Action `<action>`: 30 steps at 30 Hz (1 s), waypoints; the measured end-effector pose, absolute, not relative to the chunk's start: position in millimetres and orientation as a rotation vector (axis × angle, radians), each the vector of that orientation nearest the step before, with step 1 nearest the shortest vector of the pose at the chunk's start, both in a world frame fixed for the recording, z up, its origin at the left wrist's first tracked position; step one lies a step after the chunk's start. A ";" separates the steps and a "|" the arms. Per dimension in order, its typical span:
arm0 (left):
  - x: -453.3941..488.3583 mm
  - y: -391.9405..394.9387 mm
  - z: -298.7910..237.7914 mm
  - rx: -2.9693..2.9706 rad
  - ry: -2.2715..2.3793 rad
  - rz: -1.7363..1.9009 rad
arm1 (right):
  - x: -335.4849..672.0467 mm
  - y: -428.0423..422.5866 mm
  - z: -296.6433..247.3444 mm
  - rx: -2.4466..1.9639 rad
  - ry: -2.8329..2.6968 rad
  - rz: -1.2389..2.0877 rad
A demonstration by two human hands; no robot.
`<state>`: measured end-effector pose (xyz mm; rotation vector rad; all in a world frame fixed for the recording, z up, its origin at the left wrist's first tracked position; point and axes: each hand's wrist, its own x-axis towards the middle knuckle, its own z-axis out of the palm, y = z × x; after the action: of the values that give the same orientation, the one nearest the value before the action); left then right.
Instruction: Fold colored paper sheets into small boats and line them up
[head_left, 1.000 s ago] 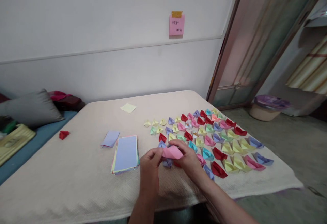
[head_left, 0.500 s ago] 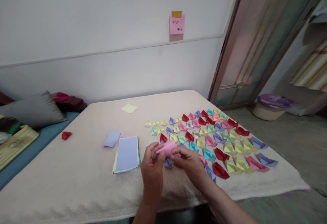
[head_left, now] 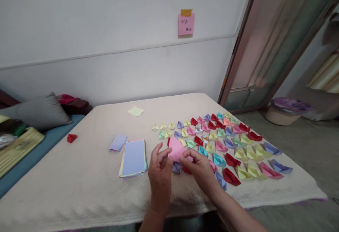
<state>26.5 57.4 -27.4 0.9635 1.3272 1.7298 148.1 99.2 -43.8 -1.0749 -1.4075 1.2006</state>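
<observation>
1. Lower centre: the left hand [head_left: 160, 171] and right hand [head_left: 199, 166] hold folded pink paper [head_left: 176, 148], fingers clamped on its left and lower-right edges, probably to steady it.
2. Right: paper boats [head_left: 231, 177] sit in rough rows on the cloth-covered desk [head_left: 87, 175], apparently to keep them together.
3. Left of the hands: a stack of coloured sheets [head_left: 134, 157], likely kept within reach.

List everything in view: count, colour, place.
Draped table: 1, cream, centre
Folded paper piece: 1, pink, centre front
Folded paper boats: dozens, multicoloured, table's right half
Rectangular paper stack: 1, lilac-topped, left of centre
Smaller paper pile: 1, lilac, beside stack
Flat paper sheet: 1, yellow, far side
Folded scrap: 1, red, left
Taped paper note: 1, pink, wall
Cushion: 1, grey, far left
Lined bin: 1, beige, far right
Glass door: 1, brown-framed, right
Left hand, right hand: 2, on pink piece
</observation>
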 end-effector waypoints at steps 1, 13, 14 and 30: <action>27.9 57.5 -28.0 0.949 1.318 1.727 | 147.9 99.2 -43.6 -1.087 -1.405 1.186; 34.5 61.3 -35.7 0.910 1.369 1.835 | 145.0 98.8 -42.3 -1.099 -1.253 1.196; 34.5 62.0 -35.4 0.893 1.352 1.840 | 145.2 99.2 -42.0 -1.073 -1.209 1.251; 30.0 68.4 -36.1 0.602 0.994 1.595 | 150.0 103.2 -41.4 -0.853 -1.163 1.323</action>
<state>30.0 68.4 -36.1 0.6023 0.9941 1.5945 150.0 103.2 -41.4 -0.8531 -1.1627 1.3229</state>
